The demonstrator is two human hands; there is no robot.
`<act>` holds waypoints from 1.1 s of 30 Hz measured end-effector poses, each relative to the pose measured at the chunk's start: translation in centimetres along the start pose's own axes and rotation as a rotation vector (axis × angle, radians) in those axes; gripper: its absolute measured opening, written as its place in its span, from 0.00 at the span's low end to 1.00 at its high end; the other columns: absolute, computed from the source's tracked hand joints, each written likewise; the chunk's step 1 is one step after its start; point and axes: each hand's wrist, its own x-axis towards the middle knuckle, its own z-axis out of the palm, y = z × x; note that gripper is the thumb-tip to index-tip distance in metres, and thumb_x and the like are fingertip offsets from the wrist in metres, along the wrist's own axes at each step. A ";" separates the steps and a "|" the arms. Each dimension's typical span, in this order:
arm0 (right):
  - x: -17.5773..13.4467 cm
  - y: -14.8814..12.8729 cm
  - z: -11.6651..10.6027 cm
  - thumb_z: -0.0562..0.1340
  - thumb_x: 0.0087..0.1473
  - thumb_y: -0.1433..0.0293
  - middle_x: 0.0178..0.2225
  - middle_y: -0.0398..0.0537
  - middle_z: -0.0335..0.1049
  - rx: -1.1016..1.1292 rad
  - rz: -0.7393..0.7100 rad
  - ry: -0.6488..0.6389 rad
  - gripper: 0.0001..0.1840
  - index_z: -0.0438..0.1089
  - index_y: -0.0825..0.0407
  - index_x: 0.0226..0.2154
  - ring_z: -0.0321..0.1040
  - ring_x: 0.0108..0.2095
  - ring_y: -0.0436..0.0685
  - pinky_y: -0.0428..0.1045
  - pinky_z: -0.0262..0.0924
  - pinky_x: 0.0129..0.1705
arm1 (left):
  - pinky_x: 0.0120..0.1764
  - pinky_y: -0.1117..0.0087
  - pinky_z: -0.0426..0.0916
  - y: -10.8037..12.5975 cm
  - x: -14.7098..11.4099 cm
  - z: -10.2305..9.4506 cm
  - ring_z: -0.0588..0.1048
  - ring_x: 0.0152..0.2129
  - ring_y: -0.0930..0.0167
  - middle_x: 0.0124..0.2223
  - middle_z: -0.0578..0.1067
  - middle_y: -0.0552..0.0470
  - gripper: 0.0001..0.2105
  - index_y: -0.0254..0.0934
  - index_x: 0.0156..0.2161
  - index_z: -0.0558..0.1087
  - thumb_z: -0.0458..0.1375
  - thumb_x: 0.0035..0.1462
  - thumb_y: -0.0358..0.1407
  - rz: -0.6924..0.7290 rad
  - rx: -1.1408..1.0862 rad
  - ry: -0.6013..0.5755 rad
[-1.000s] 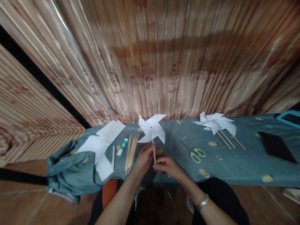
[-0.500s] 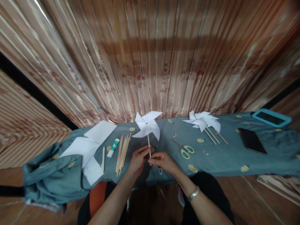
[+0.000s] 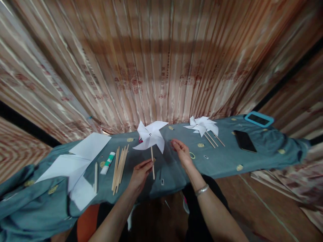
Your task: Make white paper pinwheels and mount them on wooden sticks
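A white paper pinwheel (image 3: 150,136) stands upright in front of me, its wooden stick pinched between the thumb and fingers of my left hand (image 3: 141,173). My right hand (image 3: 182,153) is off the stick, to the right of the pinwheel, fingers loosely apart with nothing in them. Behind that hand, a green handle loop of the scissors (image 3: 192,155) peeks out; the rest is hidden. Left of my left hand lie several wooden sticks (image 3: 120,168), a glue stick (image 3: 108,163) and a slim white pen-like stick (image 3: 96,177).
White paper sheets (image 3: 92,148) lie at the left on the grey-green cloth (image 3: 222,164). Toward the back right are finished pinwheels (image 3: 202,126), a dark phone (image 3: 244,141) and a blue-framed device (image 3: 259,119). A striped curtain (image 3: 151,67) hangs behind the table.
My right hand has let go of the pinwheel's stick and moved up and to the right, over the scissors. My left hand keeps holding the stick. The whole view has shifted toward the right.
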 end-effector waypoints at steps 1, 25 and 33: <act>0.1 0.0 0.0 0.69 0.37 0.46 0.43 0.49 0.77 0.014 0.006 0.005 0.33 0.74 0.48 0.42 0.70 0.45 0.59 0.51 0.63 0.44 | 0.36 0.75 0.68 -0.1 -0.1 0.1 0.75 0.29 0.73 0.34 0.82 0.46 0.18 0.35 0.29 0.82 0.76 0.26 0.36 -0.006 0.013 -0.012; -2.0 -0.8 1.7 0.75 0.29 0.49 0.25 0.42 0.75 0.173 0.185 -0.242 0.26 0.76 0.49 0.28 0.68 0.28 0.53 0.49 0.63 0.34 | 0.37 0.72 0.67 -1.2 0.1 -0.1 0.74 0.28 0.73 0.33 0.81 0.46 0.11 0.35 0.30 0.82 0.72 0.35 0.31 -0.014 0.028 -0.034; -2.3 -0.9 1.7 0.76 0.28 0.51 0.21 0.41 0.71 0.144 0.199 -0.255 0.24 0.74 0.51 0.23 0.66 0.24 0.50 0.48 0.61 0.29 | 0.37 0.73 0.67 -1.4 0.3 -0.2 0.74 0.28 0.73 0.33 0.81 0.47 0.12 0.35 0.30 0.82 0.72 0.35 0.32 0.002 0.032 -0.016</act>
